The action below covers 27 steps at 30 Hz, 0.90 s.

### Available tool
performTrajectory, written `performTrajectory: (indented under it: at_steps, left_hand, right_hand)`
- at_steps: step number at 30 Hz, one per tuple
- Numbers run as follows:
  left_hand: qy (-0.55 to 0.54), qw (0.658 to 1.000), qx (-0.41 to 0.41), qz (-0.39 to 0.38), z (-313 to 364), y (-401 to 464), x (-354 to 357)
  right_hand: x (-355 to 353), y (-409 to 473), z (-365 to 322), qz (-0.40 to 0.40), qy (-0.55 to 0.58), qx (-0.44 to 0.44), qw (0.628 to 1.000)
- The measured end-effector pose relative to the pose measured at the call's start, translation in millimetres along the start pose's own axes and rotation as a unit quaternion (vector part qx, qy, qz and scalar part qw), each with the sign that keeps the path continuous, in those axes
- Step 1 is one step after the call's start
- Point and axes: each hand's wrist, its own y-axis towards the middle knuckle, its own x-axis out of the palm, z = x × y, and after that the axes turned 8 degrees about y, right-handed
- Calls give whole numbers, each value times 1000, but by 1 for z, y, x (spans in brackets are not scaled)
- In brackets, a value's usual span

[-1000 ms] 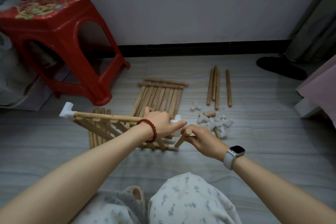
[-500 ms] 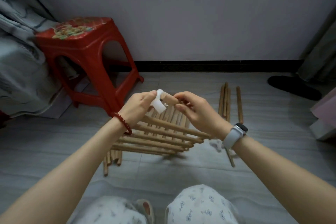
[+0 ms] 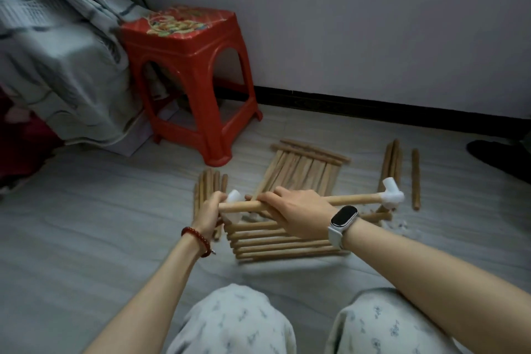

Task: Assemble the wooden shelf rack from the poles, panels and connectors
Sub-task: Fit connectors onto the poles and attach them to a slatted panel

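Note:
A slatted wooden panel (image 3: 281,241) stands tilted on the floor in front of my knees. Along its top runs a wooden pole (image 3: 353,199) with a white plastic connector (image 3: 391,194) on its right end. My right hand (image 3: 298,211) grips this pole near its left end. My left hand (image 3: 209,210) holds another white connector (image 3: 233,199) at the pole's left tip. A second slatted panel (image 3: 304,168) lies flat behind. Loose poles (image 3: 392,159) lie at the right, and a bundle of poles (image 3: 207,185) lies left of my hands.
A red plastic stool (image 3: 189,66) stands at the back left beside grey draped bedding (image 3: 57,46). A single pole (image 3: 415,178) lies far right. A dark slipper (image 3: 497,158) sits at the right edge. The wall and black skirting (image 3: 373,106) close off the back.
The view swung left. The panel was turned so its long pole now runs left to right. My right hand moved onto that pole, and my left hand stays on the connector at its left end.

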Motion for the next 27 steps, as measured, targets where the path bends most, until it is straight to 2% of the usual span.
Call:
performTrajectory:
  at_steps: [5,7,12,16,20,22,23,24,25,26,27]
  left_hand:
    - [14,975,10,-222,3,10,-21]
    - [20,968,12,-252,5,13,-20]
    - [-60,978,22,-199,0,19,-9]
    - [-72,980,26,-182,-1,19,-3]
    - [7,991,51,-123,9,14,-5]
    - [99,988,112,-33,15,10,-2]
    - [155,973,170,31,18,5,4]
    - [221,936,256,98,22,-3,12]
    - [306,872,356,139,27,-11,20]
    - [389,796,439,147,30,-18,30]
    - [459,730,492,122,30,-22,40]
  right_hand:
    - [6,6,5,-14,5,-1,1000]
    - [6,6,6,-13,29,9,999]
    - [2,10,5,2,49,32,998]
    - [3,10,7,8,24,48,999]
    - [2,4,15,17,43,49,998]
    - [-3,-3,24,12,92,61,994]
    - [-7,-8,31,11,111,75,991]
    - [-10,-13,38,13,127,93,987]
    - [-13,-20,46,22,141,111,984]
    - [-14,-26,55,47,150,127,979]
    - [-16,-34,64,96,153,143,973]
